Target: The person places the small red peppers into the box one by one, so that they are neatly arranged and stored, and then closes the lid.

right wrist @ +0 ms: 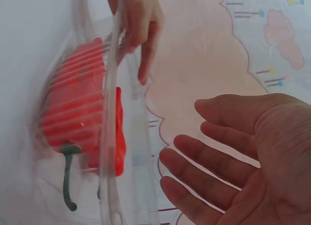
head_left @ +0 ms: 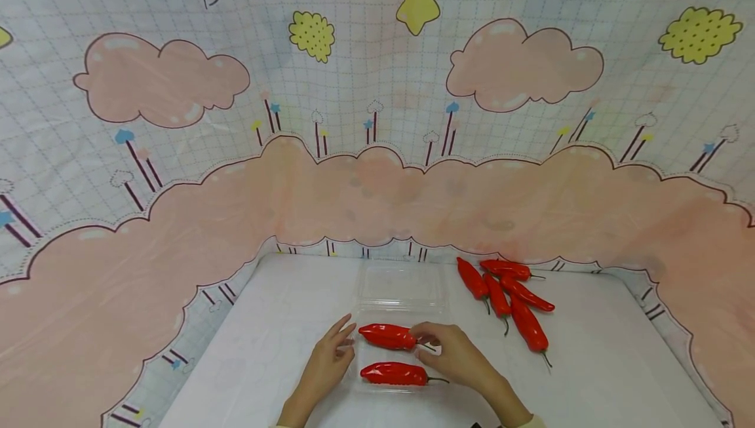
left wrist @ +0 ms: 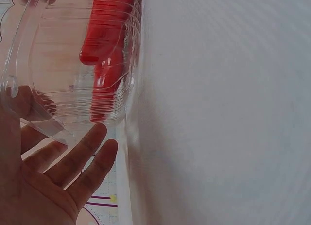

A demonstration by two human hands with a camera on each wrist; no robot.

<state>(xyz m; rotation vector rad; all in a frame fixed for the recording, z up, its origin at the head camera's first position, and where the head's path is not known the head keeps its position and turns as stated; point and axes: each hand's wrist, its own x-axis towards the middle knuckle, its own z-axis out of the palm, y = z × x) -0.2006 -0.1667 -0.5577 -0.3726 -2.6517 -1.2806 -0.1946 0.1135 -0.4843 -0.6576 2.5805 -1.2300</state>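
Two red chili peppers lie side by side in a clear plastic clamshell box, seen in the head view. The farther pepper [head_left: 386,336] has its green stem toward my right hand [head_left: 451,352]; the nearer pepper [head_left: 394,373] lies parallel to it. In the right wrist view my right hand's fingers are spread apart, gripping nothing, beside the box wall [right wrist: 111,186]. At the box's left end is my left hand [head_left: 330,357], its fingers loosely extended. Its fingertips [left wrist: 99,130] come right at the ribbed clear wall [left wrist: 53,79] in the left wrist view.
The box's clear lid [head_left: 401,287] lies folded back behind it. Several more red peppers [head_left: 529,324] are piled at the back right of the white table [head_left: 248,349]. A cloth with cloud patterns [head_left: 413,202] rises around the table's back and sides.
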